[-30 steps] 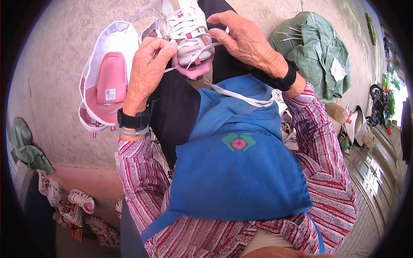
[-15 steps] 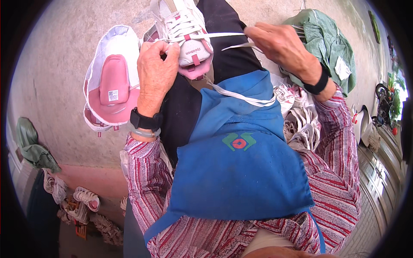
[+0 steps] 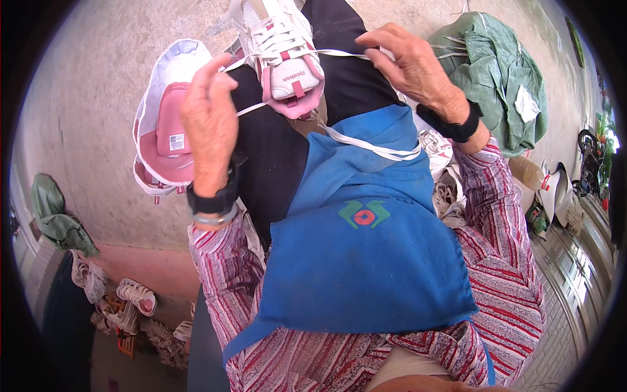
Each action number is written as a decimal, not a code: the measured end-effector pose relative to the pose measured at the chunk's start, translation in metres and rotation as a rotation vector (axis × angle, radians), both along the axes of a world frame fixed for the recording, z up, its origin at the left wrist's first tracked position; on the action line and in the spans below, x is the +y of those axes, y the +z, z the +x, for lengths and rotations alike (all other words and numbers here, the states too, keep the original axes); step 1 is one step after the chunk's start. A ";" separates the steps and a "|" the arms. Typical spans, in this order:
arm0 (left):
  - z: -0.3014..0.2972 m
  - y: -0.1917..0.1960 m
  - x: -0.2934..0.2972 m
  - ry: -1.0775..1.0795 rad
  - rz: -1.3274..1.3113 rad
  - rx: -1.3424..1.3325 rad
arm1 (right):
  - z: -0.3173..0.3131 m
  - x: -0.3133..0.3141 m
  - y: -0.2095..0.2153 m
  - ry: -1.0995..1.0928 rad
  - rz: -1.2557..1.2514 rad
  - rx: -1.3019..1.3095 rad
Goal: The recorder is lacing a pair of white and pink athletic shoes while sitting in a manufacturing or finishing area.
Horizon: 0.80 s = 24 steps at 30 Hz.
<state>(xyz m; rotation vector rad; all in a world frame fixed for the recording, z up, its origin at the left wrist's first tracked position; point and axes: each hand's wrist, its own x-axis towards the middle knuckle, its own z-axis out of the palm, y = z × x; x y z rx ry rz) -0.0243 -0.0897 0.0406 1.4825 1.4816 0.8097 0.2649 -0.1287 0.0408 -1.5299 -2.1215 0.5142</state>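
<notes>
Lace-up sneaker (image 3: 284,42), white and pink: head view, only one there is. It sits at the knee end of the lap, on or against the black trousers (image 3: 264,163), toe away from the wearer and cut by the upper border. Pink padded collar (image 3: 295,109) faces the blue apron (image 3: 366,274).

Left hand (image 3: 209,127): thumb and forefinger parted, lace strands leading to it; can't tell if the other fingers grip them. Right hand (image 3: 418,68): thumb and forefinger seem to pinch the white lace (image 3: 343,53), drawn out sideways from the tongue (image 3: 292,75).

Handling, judged: light shoe, springy sole, soft upper and collar, not fragile. Lace limp, flat, maybe a bit slippery; best pinched near its free end. Steady the shoe by the stiffer heel or midfoot sides; tongue and pull tab (image 3: 298,89) give too easily.

Around: pink-and-white shoe piece (image 3: 149,144) left of the lap's edge, white cords (image 3: 382,152) across the apron's top edge, green sack (image 3: 493,91) past the right hand, on concrete floor (image 3: 98,130).
</notes>
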 end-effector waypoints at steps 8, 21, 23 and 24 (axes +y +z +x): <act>-0.131 0.117 -0.007 0.232 -0.018 -0.139 | -0.051 0.011 -0.022 -0.005 0.070 -0.056; -0.196 0.117 0.015 0.025 0.237 -0.586 | -0.041 0.026 -0.023 0.116 0.168 -0.232; -0.182 0.116 0.006 0.099 0.195 -0.504 | -0.025 0.029 -0.014 0.130 0.154 -0.354; -0.173 0.116 0.003 0.162 0.145 -0.416 | -0.025 0.026 -0.019 0.131 0.147 -0.353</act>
